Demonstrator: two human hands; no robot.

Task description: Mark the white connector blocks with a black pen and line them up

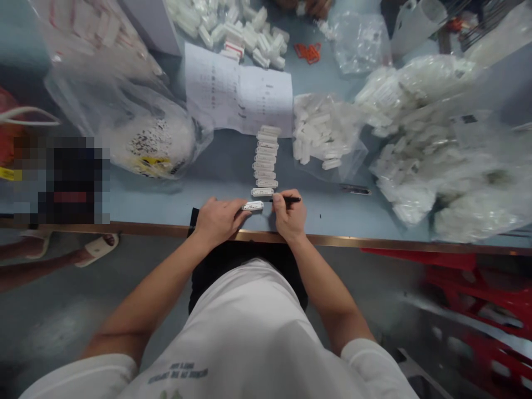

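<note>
Between the fingers of my left hand (219,221) is the left end of a small white plastic housing (253,206) with a row of dark holes or dots, close to the table's front edge. My right hand (290,216) is closed round a black pen-like tool (291,200), its thin tip pointing left toward the housing, apart from it as far as I can see. Just above lies another similar white piece (262,192). From there a column of several like housings (266,158) runs away from me up to the printed sheet (266,100).
A clear bag of small white parts (318,130) lies right of the column, with larger bags (415,177) beyond. At left stands a bag of white and black bits (153,138). Loose white pieces (228,27), orange pieces (310,52) and a co-worker's hands (316,6) are at the back.
</note>
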